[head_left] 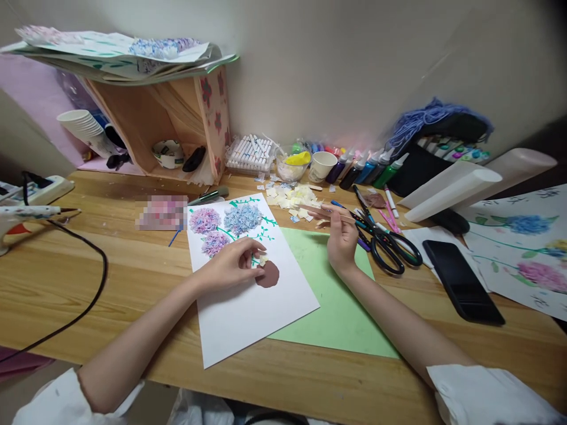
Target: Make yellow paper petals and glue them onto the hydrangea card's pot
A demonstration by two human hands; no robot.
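On my white sheet [248,330], three flower clusters [243,218] look finished; the brown disc [269,275] near its right edge seems undone. My left hand [228,262] curls there, pinch unclear; right of the sheet, my right hand [342,245] grips a slim brown tool [319,211].

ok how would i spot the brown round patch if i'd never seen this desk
On the wooden table, find the white sheet partly covering a green one. The brown round patch is on it, by the left hand. Unlike the three fluffy flower heads on that sheet, in pink-purple and blue, it looks flat and plain brown.
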